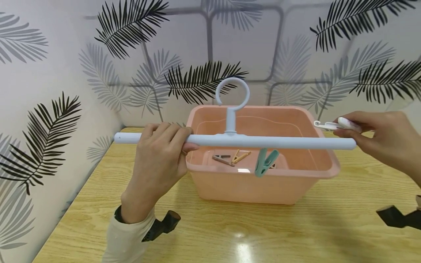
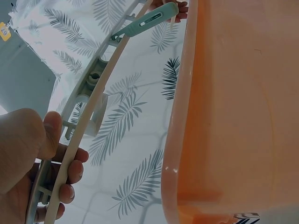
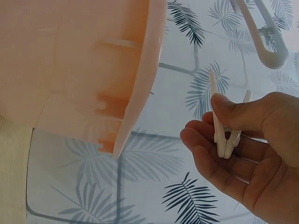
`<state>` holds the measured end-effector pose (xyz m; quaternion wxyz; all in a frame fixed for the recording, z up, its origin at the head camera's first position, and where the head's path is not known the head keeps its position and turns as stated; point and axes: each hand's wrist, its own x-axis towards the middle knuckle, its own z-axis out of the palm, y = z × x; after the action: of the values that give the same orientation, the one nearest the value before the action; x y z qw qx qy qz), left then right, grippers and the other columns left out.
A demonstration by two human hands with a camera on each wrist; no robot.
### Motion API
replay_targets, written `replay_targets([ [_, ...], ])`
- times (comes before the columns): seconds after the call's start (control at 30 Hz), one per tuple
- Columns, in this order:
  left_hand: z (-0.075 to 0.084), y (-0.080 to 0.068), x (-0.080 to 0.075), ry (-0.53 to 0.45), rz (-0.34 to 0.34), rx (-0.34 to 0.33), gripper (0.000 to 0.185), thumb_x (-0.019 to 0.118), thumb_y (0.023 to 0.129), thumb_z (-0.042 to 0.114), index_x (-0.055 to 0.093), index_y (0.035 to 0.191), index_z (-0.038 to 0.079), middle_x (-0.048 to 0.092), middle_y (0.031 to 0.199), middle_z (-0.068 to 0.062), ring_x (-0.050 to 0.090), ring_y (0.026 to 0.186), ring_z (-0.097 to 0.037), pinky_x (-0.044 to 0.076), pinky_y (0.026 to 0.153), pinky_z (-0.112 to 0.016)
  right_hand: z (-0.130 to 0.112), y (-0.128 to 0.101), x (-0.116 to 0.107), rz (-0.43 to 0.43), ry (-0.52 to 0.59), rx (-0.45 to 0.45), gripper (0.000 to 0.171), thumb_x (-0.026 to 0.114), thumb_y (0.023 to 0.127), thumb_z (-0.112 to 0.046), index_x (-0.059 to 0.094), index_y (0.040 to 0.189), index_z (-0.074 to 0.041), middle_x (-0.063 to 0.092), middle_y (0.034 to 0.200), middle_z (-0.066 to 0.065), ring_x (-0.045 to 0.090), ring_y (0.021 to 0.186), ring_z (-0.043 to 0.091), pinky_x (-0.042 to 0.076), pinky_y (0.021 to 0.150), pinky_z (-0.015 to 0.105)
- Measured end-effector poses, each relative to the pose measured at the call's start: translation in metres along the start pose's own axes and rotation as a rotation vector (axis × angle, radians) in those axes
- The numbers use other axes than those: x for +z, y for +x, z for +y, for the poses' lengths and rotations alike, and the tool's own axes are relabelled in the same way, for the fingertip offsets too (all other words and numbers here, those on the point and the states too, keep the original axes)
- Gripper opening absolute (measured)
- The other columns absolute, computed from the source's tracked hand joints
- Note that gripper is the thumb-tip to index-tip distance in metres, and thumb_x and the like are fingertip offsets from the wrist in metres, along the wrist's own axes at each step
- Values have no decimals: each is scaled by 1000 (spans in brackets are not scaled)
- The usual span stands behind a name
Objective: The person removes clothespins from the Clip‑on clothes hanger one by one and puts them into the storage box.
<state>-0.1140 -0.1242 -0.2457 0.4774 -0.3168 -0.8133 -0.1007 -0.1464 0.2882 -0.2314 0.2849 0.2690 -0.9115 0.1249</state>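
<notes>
The left hand (image 1: 158,164) is wrapped round the hanger (image 1: 236,140) near its 9 o'clock end, holding the bar level over the tub (image 1: 263,182), with 1 green peg (image 1: 265,162) clipped at 6 o'clock. The right hand (image 1: 385,140) pinches a white peg (image 1: 332,125) at the bar's 3 o'clock end. Both look light, stiff, smooth plastic; the peg's sprung tails seem the place to squeeze.

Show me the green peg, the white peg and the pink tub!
green peg (image 1: 265,163), head view, on its hanging body under the hanger bar.
white peg (image 3: 224,135), right wrist view, on its legs pinched by the right hand.
pink tub (image 1: 263,180), head view, on its front wall.
</notes>
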Motion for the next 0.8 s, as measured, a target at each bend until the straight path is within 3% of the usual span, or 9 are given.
replay_targets([
  [0.07,0,0,0,0,-2,-2,29,64,91,25,63,91,-4,63,78,-13,59,76,-31,42,72,-43,1,2,2,-6,-12,-15,38,79,64,17,70,97,0,72,81,12,67,61,10,37,59,-1],
  [0.13,0,0,0,-2,-4,-4,28,64,91,25,63,91,-4,63,78,-13,59,76,-30,42,72,-43,3,3,3,-5,-15,-30,39,82,61,13,71,96,-2,71,80,9,68,62,18,38,59,-1],
  [0.27,-1,-1,-1,-2,-7,-4,29,65,91,25,64,92,-4,63,79,-13,59,76,-30,42,72,-43,7,6,6,1,5,-41,35,84,63,6,72,94,-7,69,76,1,62,64,2,40,57,4],
  [0.37,-1,-1,-1,0,-9,-3,29,64,91,25,64,92,-3,64,79,-13,59,76,-31,43,72,-43,8,9,7,1,12,-61,29,83,67,1,72,93,-8,68,75,-1,60,65,-2,40,56,8],
  [0.67,2,-1,2,5,-18,15,30,62,91,27,62,91,-3,63,78,-13,58,75,-32,43,72,-45,6,20,8,-37,-17,-91,25,82,70,-2,64,80,-15,54,65,-11,67,63,21,39,57,9],
  [0.8,2,-1,3,3,-14,20,32,60,93,29,62,91,-3,63,78,-13,58,74,-32,43,73,-45,8,22,11,-42,-13,-91,27,82,70,-1,61,78,-16,49,63,-11,64,61,12,39,57,10],
])
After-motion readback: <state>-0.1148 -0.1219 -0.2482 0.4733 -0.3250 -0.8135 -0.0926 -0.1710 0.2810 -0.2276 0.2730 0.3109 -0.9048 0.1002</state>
